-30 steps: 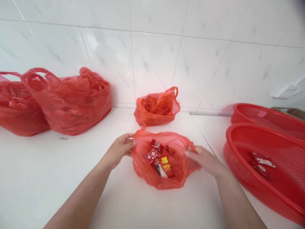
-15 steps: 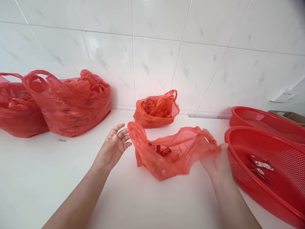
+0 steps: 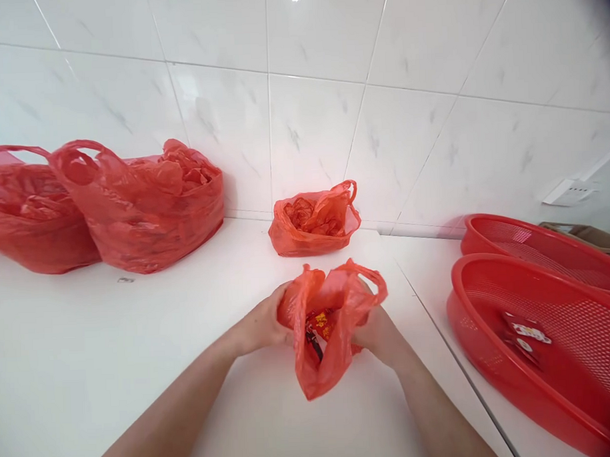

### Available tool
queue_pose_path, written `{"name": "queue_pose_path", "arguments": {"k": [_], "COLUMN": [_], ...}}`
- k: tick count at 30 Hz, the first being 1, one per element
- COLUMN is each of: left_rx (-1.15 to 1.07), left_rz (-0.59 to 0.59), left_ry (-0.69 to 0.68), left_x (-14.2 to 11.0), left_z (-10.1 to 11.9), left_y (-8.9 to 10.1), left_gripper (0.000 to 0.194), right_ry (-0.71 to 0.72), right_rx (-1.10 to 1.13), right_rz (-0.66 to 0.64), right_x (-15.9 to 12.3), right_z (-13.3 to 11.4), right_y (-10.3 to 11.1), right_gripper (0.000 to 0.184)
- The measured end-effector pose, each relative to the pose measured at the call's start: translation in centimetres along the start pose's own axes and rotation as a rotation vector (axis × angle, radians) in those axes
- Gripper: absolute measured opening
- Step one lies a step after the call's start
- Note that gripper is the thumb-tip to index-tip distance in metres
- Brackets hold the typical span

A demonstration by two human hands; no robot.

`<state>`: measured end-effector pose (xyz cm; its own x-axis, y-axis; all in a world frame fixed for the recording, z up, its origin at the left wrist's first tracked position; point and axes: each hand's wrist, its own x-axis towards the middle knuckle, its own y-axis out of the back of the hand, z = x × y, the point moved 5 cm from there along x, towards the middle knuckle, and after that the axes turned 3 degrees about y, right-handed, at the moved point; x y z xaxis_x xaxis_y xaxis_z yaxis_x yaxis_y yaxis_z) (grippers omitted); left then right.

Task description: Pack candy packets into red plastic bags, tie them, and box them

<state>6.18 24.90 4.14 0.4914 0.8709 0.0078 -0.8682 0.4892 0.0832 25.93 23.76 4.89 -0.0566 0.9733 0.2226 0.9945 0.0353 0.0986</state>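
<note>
A red plastic bag (image 3: 323,381) stands in front of me on the white tabletop, its mouth gaping toward me and a loop handle at its upper right. Inside it lie red packets (image 3: 321,324) with yellow print and a dark part. My left hand (image 3: 271,323) is closed round the bag's left side, fingertips hidden behind the film. From the right, my right hand (image 3: 376,329) holds the opposite side; its fingers are partly covered by the bag.
Behind stands a small red bag (image 3: 313,241) of crumpled plastic against the tiled wall. Two large stuffed red bags (image 3: 155,227) are at left. On the right, a red mesh basket (image 3: 468,316) holds packets, with another basket (image 3: 550,240) behind. A small clip-like scrap (image 3: 125,280) lies at left.
Both hands have moved inward onto the bag's sides. The bag, earlier spread wide by my right hand with my left hand open beside it, is now narrower and gathered between them.
</note>
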Motion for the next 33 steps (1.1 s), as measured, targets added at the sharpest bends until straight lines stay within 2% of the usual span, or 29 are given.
{"name": "queue_pose_path", "arguments": {"k": [3, 7, 9, 13, 16, 19, 21, 23, 25, 27, 28, 30, 33], "left_rx": [-0.166, -0.505, -0.612, -0.666, -0.633, -0.603, -0.613, -0.637, -0.640, -0.623, -0.619, -0.636, -0.658], "left_rz": [0.197, 0.455, 0.487, 0.415, 0.338, 0.277, 0.255, 0.225, 0.164, 0.070, 0.030, 0.005, 0.099], "left_ry": [0.058, -0.055, -0.078, -0.041, 0.032, 0.095, 0.077, 0.030, 0.005, 0.020, 0.030, 0.026, -0.007], "left_x": [0.6, 0.1, -0.1, 0.1, 0.2, 0.1, -0.1, -0.3, -0.4, -0.4, -0.4, -0.2, 0.1], "left_z": [-0.8, -0.7, -0.7, -0.9, -1.0, -0.9, -0.6, -0.2, 0.1, 0.1, 0.0, -0.2, -0.5], "left_y": [-0.3, 1.9, 2.6, 1.8, 0.6, -0.1, -0.1, 0.0, -0.3, -0.9, -1.3, -1.9, -1.8], "left_gripper": [0.030, 0.027, 0.028, 0.023, 0.022, 0.026, 0.027, 0.028, 0.030, 0.031, 0.031, 0.027, 0.021], "right_ry": [-0.217, -0.181, -0.171, -0.137, -0.087, -0.113, -0.045, 0.045, 0.039, -0.029, -0.068, -0.099, -0.113], "right_rx": [0.103, 0.459, 0.484, 0.469, 0.459, 0.368, 0.401, 0.531, 0.671, 0.759, 0.768, 0.712, 0.520], "right_rz": [0.024, 0.153, 0.144, -0.005, -0.047, -0.140, -0.108, 0.028, 0.109, 0.085, 0.034, -0.121, -0.354], "right_x": [0.2, 1.1, 1.4, 1.2, 0.6, 0.2, 0.2, 0.3, 0.2, 0.1, -0.1, -0.6, -1.6], "right_z": [1.9, 3.6, 4.2, 3.3, 1.8, 1.3, 0.9, 0.5, 0.3, 0.0, -0.2, -0.9, -1.3], "right_y": [0.1, 2.4, 2.9, 2.4, 2.0, 1.8, 2.4, 3.5, 4.1, 3.8, 3.4, 2.1, -0.1], "right_gripper": [0.016, 0.027, 0.030, 0.045, 0.056, 0.029, 0.026, 0.024, 0.012, 0.007, 0.011, 0.036, 0.075]}}
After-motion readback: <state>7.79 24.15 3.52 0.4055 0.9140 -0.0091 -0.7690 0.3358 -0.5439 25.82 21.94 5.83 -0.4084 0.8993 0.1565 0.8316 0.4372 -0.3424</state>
